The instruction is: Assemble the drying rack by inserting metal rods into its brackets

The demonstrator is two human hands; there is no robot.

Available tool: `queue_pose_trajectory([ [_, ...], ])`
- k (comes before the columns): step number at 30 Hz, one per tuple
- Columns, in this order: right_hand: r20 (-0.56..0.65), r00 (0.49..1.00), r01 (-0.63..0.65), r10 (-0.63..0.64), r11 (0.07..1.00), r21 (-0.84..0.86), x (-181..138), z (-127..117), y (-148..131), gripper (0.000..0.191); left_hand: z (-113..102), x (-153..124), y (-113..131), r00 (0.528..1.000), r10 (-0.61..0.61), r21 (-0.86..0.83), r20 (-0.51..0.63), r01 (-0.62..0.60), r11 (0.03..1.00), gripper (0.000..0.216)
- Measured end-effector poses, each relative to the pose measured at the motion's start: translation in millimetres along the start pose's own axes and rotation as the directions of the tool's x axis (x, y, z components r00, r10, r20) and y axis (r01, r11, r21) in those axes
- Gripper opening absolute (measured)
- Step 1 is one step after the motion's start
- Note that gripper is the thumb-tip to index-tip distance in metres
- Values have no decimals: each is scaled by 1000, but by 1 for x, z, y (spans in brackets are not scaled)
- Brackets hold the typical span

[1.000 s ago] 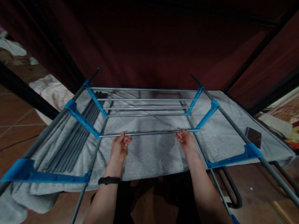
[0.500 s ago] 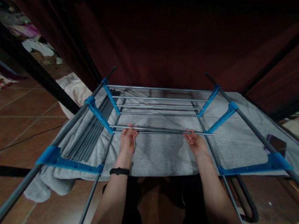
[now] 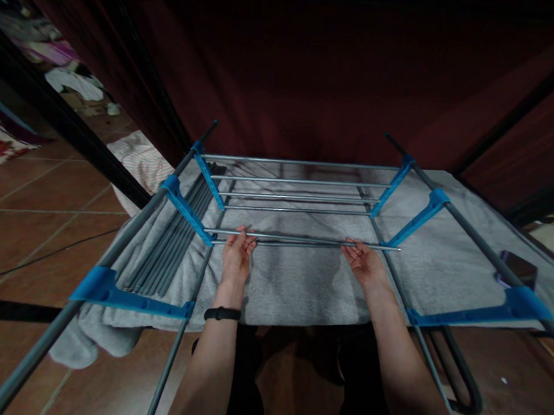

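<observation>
A metal drying rack with blue plastic brackets [image 3: 189,214] spreads out in front of me over a grey towel [image 3: 288,290]. Both hands grip one thin silver rod [image 3: 299,239] at the rack's near side. My left hand [image 3: 237,258], a black band on its wrist, pinches the rod near its left end by a blue bracket. My right hand [image 3: 365,264] holds the rod closer to its right end, fingers curled round it. Three more silver rods [image 3: 295,196] sit fitted between brackets farther away.
A bundle of loose grey rods [image 3: 174,244] lies on the towel at the left. A dark phone [image 3: 516,262] rests on the towel at the right. A dark red curtain [image 3: 318,70] hangs behind. Tiled floor [image 3: 34,233] and scattered cloth lie to the left.
The view has swung to the left. The rod in my hands now lies slightly slanted, its left end at the blue bracket and its right end free of the right bracket.
</observation>
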State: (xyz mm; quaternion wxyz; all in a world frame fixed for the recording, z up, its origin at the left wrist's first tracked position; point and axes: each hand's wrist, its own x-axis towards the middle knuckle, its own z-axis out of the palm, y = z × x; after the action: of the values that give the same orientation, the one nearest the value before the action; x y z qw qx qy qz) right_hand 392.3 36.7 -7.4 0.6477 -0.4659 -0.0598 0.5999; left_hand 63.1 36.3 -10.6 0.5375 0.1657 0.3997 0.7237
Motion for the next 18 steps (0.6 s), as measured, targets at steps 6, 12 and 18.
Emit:
queue_pose_trajectory([
  [6, 25, 1000, 13, -13, 1000, 1, 0, -1, 0, 18, -2, 1, -1, 1000, 11, -2, -6, -11, 1000, 25],
  [12, 40, 999, 29, -29, 1000, 12, 1, -1, -1, 14, -2, 3, 0, 1000, 1, -10, -8, -1, 1000, 25],
  [18, 31, 999, 34, -35, 999, 24, -1, 2, -2, 15, -1, 3, 1, 1000, -2, 4, -10, 2, 1000, 25],
])
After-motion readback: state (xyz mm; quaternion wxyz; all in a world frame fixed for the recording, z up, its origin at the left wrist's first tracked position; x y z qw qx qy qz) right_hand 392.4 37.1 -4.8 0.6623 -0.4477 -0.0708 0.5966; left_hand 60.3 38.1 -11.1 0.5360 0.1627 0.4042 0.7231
